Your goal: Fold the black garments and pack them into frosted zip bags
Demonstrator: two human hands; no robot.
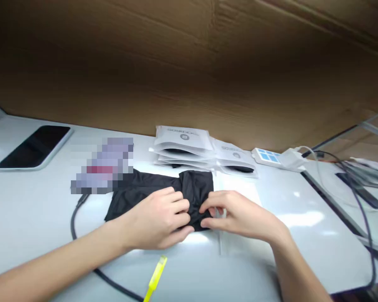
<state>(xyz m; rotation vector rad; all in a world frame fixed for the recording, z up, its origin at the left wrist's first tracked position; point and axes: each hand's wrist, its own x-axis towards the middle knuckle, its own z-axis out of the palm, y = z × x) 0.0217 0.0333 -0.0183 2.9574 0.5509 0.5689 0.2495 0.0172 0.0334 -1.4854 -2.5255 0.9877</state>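
Black garment [164, 191] lies folded on the white table [34, 209]; left hand [159, 218] presses it with curled fingers, right hand [236, 214] pinches its edge.

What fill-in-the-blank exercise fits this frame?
The left hand and right hand both grip a folded fabric piece coloured ____.
The dark-screened flat smartphone lies on the white table, to the person's far ____.
The thin plastic strip near the table's front edge is ____.
Missing words: black; left; yellow.
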